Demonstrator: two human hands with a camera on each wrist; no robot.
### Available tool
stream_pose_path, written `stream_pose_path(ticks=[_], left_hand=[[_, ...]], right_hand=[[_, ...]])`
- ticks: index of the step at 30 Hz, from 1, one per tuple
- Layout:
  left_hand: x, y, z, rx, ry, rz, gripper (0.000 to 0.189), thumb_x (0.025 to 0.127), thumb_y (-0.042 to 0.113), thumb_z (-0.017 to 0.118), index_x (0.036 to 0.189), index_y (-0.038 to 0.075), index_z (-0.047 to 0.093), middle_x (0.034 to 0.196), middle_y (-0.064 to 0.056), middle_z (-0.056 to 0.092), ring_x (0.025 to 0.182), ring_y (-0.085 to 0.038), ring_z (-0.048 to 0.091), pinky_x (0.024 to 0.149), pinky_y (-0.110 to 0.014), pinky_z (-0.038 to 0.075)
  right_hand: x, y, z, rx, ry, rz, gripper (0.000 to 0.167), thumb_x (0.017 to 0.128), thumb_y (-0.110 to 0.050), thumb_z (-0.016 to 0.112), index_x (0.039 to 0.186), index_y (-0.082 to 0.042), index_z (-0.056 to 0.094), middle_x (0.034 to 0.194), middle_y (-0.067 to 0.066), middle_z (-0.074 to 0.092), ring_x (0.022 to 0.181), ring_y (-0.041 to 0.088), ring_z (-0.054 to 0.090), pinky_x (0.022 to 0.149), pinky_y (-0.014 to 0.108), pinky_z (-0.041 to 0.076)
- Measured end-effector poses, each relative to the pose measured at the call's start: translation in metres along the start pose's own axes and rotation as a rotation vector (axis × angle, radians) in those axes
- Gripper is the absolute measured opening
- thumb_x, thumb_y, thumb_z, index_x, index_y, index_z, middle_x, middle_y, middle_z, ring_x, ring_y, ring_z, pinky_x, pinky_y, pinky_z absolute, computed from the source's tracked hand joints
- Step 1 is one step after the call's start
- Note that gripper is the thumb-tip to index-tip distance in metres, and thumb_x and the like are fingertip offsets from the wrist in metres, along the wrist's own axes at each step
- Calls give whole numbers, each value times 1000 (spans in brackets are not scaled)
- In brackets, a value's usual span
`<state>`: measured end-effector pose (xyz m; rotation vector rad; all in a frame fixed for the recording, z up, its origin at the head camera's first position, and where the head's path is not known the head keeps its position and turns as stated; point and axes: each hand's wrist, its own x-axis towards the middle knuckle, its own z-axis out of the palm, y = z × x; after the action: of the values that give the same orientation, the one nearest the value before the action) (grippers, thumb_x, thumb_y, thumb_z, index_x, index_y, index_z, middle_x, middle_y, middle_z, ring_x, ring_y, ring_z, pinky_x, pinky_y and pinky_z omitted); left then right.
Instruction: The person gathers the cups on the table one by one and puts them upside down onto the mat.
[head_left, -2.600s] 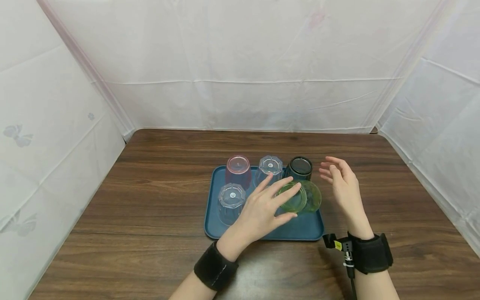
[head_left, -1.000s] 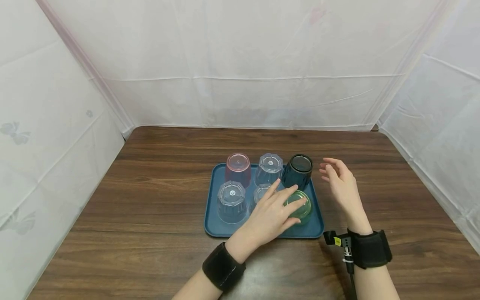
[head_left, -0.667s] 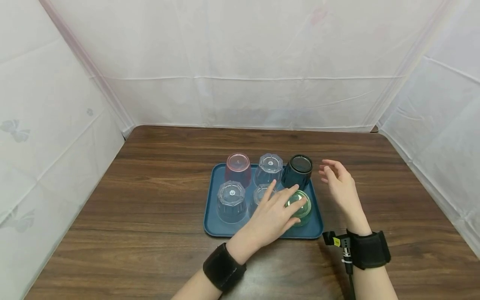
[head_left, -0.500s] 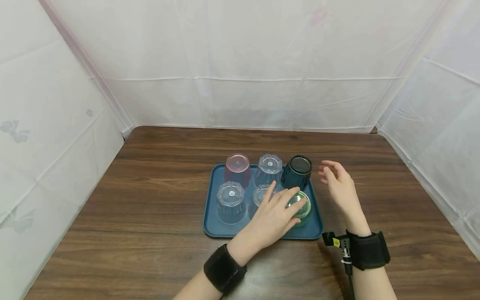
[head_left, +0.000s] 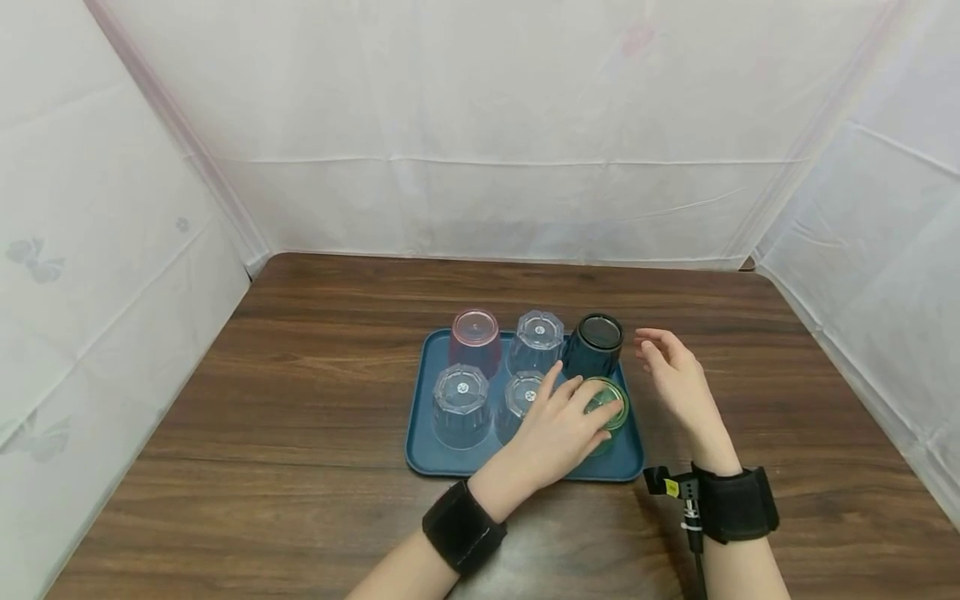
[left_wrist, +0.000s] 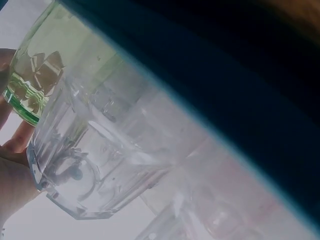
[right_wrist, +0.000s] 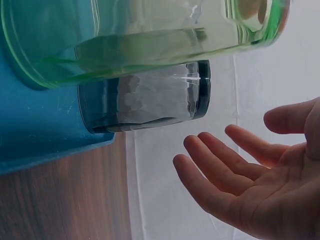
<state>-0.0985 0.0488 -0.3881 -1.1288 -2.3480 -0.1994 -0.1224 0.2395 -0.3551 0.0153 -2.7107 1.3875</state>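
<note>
Six upside-down drinking glasses stand on a blue tray (head_left: 525, 475). At its front right corner, the fingers and thumb of my left hand (head_left: 555, 433) hold the green glass (head_left: 612, 392) around its upturned base. In the left wrist view the green glass (left_wrist: 40, 75) stands beside a clear faceted glass (left_wrist: 95, 165), with fingertips against its base. My right hand (head_left: 678, 383) hangs to the right of the tray, fingers loosely bent and holding nothing. In the right wrist view it lies apart from the dark blue glass (right_wrist: 150, 100).
A pink glass (head_left: 477, 343), a clear glass (head_left: 540, 337) and the dark glass (head_left: 596, 343) form the back row. At front left stands another clear glass (head_left: 461, 408). White sheets (head_left: 480, 125) enclose the wooden table (head_left: 247, 417).
The green glass, earlier tilted over the tray, now stands upside down at its front right. Lately my left hand and that glass have shifted slightly right. My right hand has barely moved.
</note>
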Motion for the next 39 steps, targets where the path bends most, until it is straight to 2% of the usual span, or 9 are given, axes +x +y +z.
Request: stream_pose_path(ticks=[9,17,20,23,28,31,34,36,39], left_hand=[[3,0,3,38,36,-24,33,83,43,62,113,30,62,115,1,57,101,-19,59,101,-50,32],[5,3,7,77,49,-41,31,83,44,61,111,31,61,113,2,57,100,-20,60,99,-49,36],[5,3,8,82,49,-48,31,82,44,62,111,31,60,112,2,56,101,-21,60,99,-49,36],[6,4,8,97,50,-49,31,82,44,62,110,30,60,112,2,56,102,-22,60,99,-50,35],[3,5,4,119,-6,-53,41,81,49,61,117,31,56,118,2,54,112,-27,54,101,-55,29],[1,5,-5,77,-64,-71,48,83,53,56,124,29,52,125,1,52,121,-28,47,104,-57,24],[0,0,-22,-15,-48,-120,48,85,52,53,126,26,52,127,0,51,124,-25,44,106,-55,19],[0,-7,-38,-67,12,-175,44,86,49,54,124,25,55,125,0,53,122,-22,46,107,-53,17],[-3,-24,-64,-131,165,-280,34,85,39,60,115,22,61,115,0,59,111,-17,54,107,-49,22]], right_hand=[[3,1,-1,-58,-64,25,44,100,-30,28,130,-1,42,125,24,50,114,37,48,89,50,41],[3,5,-1,-60,-59,-6,39,99,-23,37,127,1,45,119,24,55,107,35,54,84,45,44],[3,7,-1,-78,-62,7,38,98,-23,39,127,0,46,116,24,56,104,35,55,80,42,45],[4,10,-1,-117,-81,32,38,97,-23,42,127,-1,46,116,24,55,105,37,54,81,44,45],[5,14,1,-167,-89,42,36,95,-17,46,126,0,46,113,24,57,99,37,57,78,43,47],[5,16,2,-179,-92,40,35,94,-14,47,125,1,47,108,22,59,91,33,60,73,38,49],[7,16,3,-200,-107,48,35,92,-13,49,124,2,48,105,22,60,86,31,62,69,35,50],[8,15,4,-220,-118,66,34,92,-12,50,123,2,49,104,22,60,84,30,62,66,34,50],[8,14,4,-236,-133,103,34,91,-13,51,121,3,50,104,23,60,82,28,63,65,33,50]])
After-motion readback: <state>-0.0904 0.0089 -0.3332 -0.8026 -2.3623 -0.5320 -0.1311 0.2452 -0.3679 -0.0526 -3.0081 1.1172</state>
